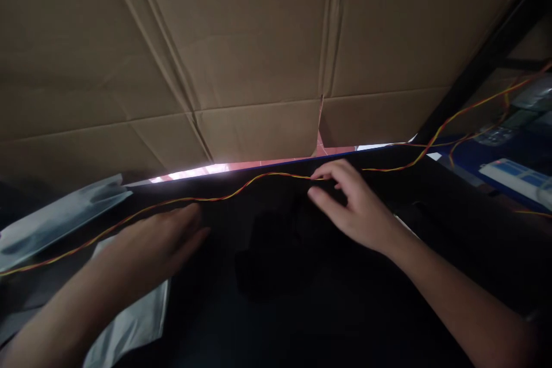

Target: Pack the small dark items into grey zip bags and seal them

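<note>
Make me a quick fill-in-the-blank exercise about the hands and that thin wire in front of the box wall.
1. The twisted wire is red and ____.
2. The wall standing behind the dark surface is made of brown ____.
3. The fingertips of the right hand pinch the wire, while the silvery bag lies nearer the ____ hand.
Missing words: yellow; cardboard; left.

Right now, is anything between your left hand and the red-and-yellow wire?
Nothing visible. The left hand is spread flat over the dark surface, its fingertips just below the wire, with no object between them. The right hand touches the wire farther along with its index fingertip.
</note>
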### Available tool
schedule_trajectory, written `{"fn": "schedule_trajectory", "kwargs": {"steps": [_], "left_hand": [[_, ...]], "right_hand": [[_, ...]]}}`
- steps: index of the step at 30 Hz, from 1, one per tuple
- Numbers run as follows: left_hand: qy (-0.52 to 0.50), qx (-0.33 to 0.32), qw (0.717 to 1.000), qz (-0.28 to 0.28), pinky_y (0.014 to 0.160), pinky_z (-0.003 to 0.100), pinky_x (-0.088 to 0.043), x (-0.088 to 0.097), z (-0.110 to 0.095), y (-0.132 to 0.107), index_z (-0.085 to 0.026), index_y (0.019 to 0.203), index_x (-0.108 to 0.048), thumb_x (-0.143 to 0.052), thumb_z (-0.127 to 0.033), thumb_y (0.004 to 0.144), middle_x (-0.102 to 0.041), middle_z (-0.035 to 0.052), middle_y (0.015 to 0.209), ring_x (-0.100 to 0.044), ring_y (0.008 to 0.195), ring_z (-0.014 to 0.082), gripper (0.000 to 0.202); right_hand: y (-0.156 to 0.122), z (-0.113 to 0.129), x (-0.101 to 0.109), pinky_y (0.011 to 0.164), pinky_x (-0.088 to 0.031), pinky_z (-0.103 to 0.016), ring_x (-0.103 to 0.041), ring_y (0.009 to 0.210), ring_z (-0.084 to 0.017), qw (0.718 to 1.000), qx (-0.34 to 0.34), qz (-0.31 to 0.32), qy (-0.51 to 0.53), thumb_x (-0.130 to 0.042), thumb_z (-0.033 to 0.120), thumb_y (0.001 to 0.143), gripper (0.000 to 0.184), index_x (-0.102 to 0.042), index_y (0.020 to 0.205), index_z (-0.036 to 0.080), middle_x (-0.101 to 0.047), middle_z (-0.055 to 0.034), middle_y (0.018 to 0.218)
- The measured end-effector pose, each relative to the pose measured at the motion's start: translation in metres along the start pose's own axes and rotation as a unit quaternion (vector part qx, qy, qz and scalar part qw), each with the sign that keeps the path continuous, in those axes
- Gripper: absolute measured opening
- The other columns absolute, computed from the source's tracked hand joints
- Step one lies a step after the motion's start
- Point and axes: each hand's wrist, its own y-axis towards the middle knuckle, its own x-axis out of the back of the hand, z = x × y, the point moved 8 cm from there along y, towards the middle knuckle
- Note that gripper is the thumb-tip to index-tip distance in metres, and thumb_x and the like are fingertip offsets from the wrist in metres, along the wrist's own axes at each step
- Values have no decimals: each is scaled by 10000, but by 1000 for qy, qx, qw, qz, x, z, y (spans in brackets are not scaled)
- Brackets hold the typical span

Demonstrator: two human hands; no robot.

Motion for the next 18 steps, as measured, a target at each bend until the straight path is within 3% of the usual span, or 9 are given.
{"fn": "schedule_trajectory", "kwargs": {"steps": [3, 5, 7, 10, 13, 15, 18], "left_hand": [[-16, -103, 994, 45, 768, 358, -571, -26, -54, 2, -260, 1244, -670, -517, -463, 1074, -739, 57, 1066, -736, 879, 234, 306], [-26, -167, 984, 61, 862, 354, -602, -40, -79, -1, -333, 1523, -543, -527, -421, 1092, -721, 65, 1225, -751, 1010, 232, 440], [-20, -187, 980, 71, 892, 362, -613, -49, -85, -3, -383, 1588, -496, -585, -421, 1072, -718, 65, 1269, -759, 1048, 245, 524], [-18, -143, 985, 90, 921, 387, -607, -48, -65, -4, -348, 1461, -612, -713, -455, 985, -730, 70, 1313, -759, 1085, 281, 499], [-16, -41, 987, 154, 790, 343, -585, -42, -31, -5, -300, 1240, -664, -774, -464, 898, -770, 41, 1177, -758, 992, 279, 396], [-16, 34, 976, 215, 666, 300, -529, -40, -10, -10, -288, 1126, -655, -777, -454, 854, -773, 8, 1004, -748, 867, 258, 341], [-23, 107, 960, 258, 616, 286, -476, -36, 5, -18, -281, 1081, -654, -812, -424, 764, -759, -1, 914, -729, 787, 245, 382]], "right_hand": [[-11, 8, -28, 1067, -547, -514, -652, 1244, -296, 988, -5, 153, -30, -790, 423, 944, 392, -661, 1295, 305, -659, -76, 1343], [-14, 10, -35, 1061, -554, -475, -679, 1213, -266, 984, -1, 178, -19, -742, 292, 971, 290, -690, 1257, 297, -697, -59, 1296], [-11, 10, -35, 1039, -561, -418, -699, 1172, -222, 986, 2, 166, 33, -627, 161, 992, 244, -706, 1186, 285, -728, -39, 1227], [-3, -2, -22, 929, -585, -366, -718, 1093, -202, 989, -25, 129, 72, -562, 99, 949, 303, -699, 1148, 282, -737, -27, 1173], [-4, -22, -8, 724, -544, -353, -706, 868, -200, 982, -58, 146, -108, -529, 61, 909, 320, -701, 1081, 268, -733, -28, 1089], [-10, -37, -3, 635, -473, -352, -658, 738, -197, 946, -71, 187, -254, -507, 17, 881, 312, -711, 960, 240, -726, -35, 983], [-14, -43, -1, 657, -456, -371, -643, 790, -242, 918, -68, 214, -328, -505, -30, 836, 308, -701, 821, 208, -698, -68, 903]]}}
